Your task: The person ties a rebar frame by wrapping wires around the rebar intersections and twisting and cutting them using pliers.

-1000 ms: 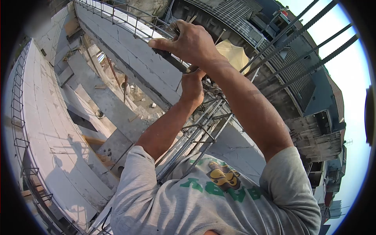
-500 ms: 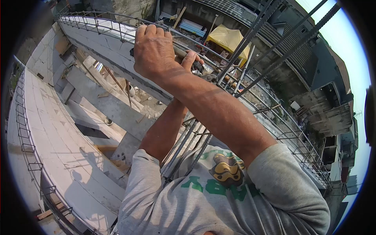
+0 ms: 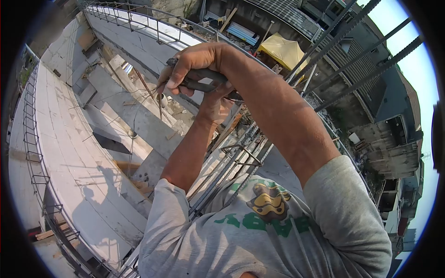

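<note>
My right hand [image 3: 192,65] is closed around a dark, two-handled metal tool [image 3: 206,76], which looks like pliers or pincers. Thin wires [image 3: 133,132] hang down to the left from near its fingertips. Just below and to the right, my left hand [image 3: 215,107] has its thumb against the tool's dark handles; the fingers are partly hidden, and what they close on is unclear. Under the forearms, a rebar cage [image 3: 241,155] with square stirrups runs from the wall toward my shirt.
A curved pale block wall [image 3: 83,185] stands on the left, with a rebar cage [image 3: 32,153] along its outer side. Thick rebars [image 3: 371,76] rise at the upper right. Planks and debris lie down between the walls. A yellow canopy [image 3: 282,50] and roofs are beyond.
The right hand has turned from knuckles-up to fingers curled under the tool, showing its two handles. The left palm is more exposed. Thin wires now show at the left, and the view has shifted.
</note>
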A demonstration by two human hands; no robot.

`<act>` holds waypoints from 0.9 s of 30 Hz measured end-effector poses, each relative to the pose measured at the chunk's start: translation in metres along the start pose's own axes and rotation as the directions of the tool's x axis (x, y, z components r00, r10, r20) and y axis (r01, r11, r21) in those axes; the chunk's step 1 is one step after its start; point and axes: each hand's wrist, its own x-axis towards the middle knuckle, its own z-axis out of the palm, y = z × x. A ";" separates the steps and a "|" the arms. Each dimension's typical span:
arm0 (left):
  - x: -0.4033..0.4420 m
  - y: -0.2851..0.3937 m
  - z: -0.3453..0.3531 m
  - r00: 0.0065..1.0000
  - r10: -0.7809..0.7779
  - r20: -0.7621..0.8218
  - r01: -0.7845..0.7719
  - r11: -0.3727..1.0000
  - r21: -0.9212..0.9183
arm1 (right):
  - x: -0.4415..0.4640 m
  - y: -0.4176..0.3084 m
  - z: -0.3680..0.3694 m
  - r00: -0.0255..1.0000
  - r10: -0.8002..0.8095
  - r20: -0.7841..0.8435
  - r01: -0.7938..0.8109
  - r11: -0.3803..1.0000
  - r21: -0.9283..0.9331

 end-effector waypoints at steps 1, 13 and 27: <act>0.006 0.001 0.002 0.999 0.005 0.038 -0.003 0.998 -0.059 | -0.004 -0.002 -0.003 1.000 0.020 0.002 -0.020 1.000 0.009; 0.024 -0.025 0.011 0.980 0.198 0.034 -0.201 0.965 0.167 | -0.041 -0.008 0.072 0.472 -0.563 -0.678 -0.558 0.405 -0.724; -0.005 -0.024 0.035 0.932 0.292 -0.217 -0.229 0.935 0.272 | -0.012 -0.014 0.021 0.824 -0.010 -0.566 -0.421 0.659 -0.624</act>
